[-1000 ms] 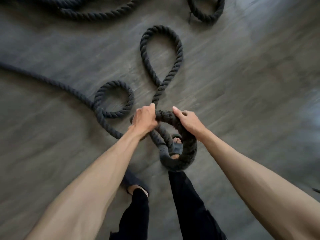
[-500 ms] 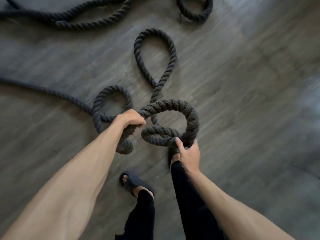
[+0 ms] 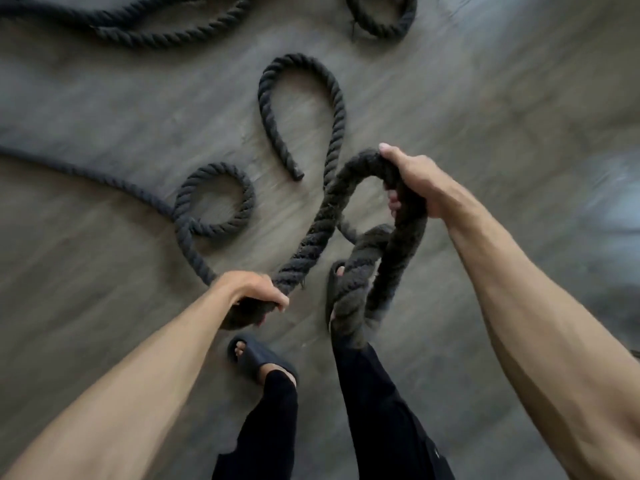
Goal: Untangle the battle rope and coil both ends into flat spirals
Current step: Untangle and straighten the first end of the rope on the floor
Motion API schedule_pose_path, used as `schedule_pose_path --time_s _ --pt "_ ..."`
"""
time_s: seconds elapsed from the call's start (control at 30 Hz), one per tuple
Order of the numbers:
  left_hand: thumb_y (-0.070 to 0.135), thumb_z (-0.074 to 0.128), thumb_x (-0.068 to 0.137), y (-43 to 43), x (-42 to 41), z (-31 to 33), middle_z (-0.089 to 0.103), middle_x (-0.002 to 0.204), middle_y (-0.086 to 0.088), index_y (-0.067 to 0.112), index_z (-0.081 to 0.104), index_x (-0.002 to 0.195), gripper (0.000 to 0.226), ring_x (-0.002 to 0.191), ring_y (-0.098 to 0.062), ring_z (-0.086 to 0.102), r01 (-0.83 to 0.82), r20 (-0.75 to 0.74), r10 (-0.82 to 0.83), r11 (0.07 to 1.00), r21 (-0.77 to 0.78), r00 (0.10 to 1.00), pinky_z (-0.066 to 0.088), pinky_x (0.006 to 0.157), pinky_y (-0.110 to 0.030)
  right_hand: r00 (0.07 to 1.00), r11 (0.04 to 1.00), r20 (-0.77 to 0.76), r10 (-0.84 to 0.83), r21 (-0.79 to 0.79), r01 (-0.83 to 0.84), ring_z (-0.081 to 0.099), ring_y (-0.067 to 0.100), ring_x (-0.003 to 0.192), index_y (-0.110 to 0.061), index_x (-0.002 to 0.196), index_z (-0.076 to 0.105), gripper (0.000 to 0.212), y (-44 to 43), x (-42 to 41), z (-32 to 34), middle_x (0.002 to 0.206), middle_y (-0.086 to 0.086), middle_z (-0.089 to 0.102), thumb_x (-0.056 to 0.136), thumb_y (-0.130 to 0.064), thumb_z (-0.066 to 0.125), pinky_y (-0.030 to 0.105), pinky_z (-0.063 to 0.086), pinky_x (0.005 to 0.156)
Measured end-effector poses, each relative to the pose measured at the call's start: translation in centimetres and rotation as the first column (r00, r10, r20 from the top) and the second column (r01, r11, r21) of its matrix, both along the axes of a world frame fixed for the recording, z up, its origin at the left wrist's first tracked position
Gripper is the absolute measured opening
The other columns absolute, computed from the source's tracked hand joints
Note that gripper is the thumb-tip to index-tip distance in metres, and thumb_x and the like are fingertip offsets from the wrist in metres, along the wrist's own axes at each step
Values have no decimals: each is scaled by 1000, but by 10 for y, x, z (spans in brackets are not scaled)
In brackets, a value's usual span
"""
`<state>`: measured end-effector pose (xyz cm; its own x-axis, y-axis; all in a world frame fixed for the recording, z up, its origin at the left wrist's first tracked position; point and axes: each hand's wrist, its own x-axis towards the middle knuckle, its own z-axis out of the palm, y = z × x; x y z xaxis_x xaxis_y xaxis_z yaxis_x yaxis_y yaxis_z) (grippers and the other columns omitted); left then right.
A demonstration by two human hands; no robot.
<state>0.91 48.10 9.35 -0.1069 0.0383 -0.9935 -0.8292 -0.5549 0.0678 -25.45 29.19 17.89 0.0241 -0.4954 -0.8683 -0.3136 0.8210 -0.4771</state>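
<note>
Battle rope (image 3: pixel 307 251), thick and dark, is held up in a loop above the wooden floor (image 3: pixel 485 98). The left hand (image 3: pixel 254 289), near and low, is curled over one strand in a closed grip. The right hand (image 3: pixel 415 178), farther and higher, is clamped round the loop's top. Far curls are cut off at the top edge; the hanging part is blurred.

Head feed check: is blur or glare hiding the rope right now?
Head view: motion blur smears the rope under the right hand; strands lying on the floor read sharper; pale glare at right covers no rope; wide-angle stretches the forearms.
</note>
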Motion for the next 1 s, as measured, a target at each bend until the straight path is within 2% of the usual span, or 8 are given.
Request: schedule_pose_path --time_s 0.17,0.3,0.37,0.5,0.6,0.7,0.83,1.0 --pt "46 81 71 15 -24 -3 25 158 -13 19 10 154 113 144 -29 29 -225 -15 248 853 -471 969 28 116 -45 870 809 266 415 330 -487 38 16 40 -13 70 54 64 -40 -6 32 52 0 41 79 -76 60 25 41 45" --pt "56 76 73 -50 -59 36 21 159 -4 16 10 156 113 147 -21 20 -307 -276 223 119 -944 935 10 120 -56 833 755 306 461 358 -549 38 16 39 -13 69 52 63 -29 8 24 51 1 41 82 -74 57 26 41 45" --pt "47 75 78 -85 -78 53 30 156 -3 11 21 153 99 144 -20 29 -264 -264 63 1 -964 963 10 120 -56 835 758 294 465 355 -547 40 17 40 -13 66 54 63 -17 9 15 52 3 42 83 -74 58 26 42 46" --pt "4 72 72 -113 -107 59 61 114 -13 3 53 120 52 108 -31 58 -362 -358 50 121 -924 932 45 97 -44 851 804 328 411 309 -508 43 19 41 -10 74 55 65 4 6 3 53 5 45 88 -74 51 28 45 49" --pt "3 62 76 -122 -117 53 59 85 -14 4 49 93 21 82 -36 59 -289 -277 113 105 -951 954 44 69 -41 870 860 399 289 292 -419 48 19 43 -7 77 56 67 15 -2 0 54 6 50 89 -73 51 28 49 49" --pt "11 69 71 -129 -116 49 57 73 -4 14 42 88 33 73 -37 61 -193 -181 80 163 -968 980 36 57 -34 866 934 454 210 170 -315 60 23 53 -2 87 62 69 23 -8 -5 63 11 62 94 -69 47 32 56 57" --pt "20 64 77 -143 -101 44 66 85 -16 12 49 91 22 82 -40 63 -4 50 172 302 -953 984 46 62 -36 939 951 161 305 -1 -309 70 22 83 -8 107 72 69 28 -26 -15 93 8 74 94 -70 45 37 56 83" --pt "17 62 76 -149 -68 24 67 111 -25 -3 65 100 32 107 -37 64 31 286 288 652 -758 914 53 84 -34 805 827 -210 555 39 -560 64 25 96 -13 107 63 61 32 -58 -29 101 10 67 99 -67 36 37 48 86"
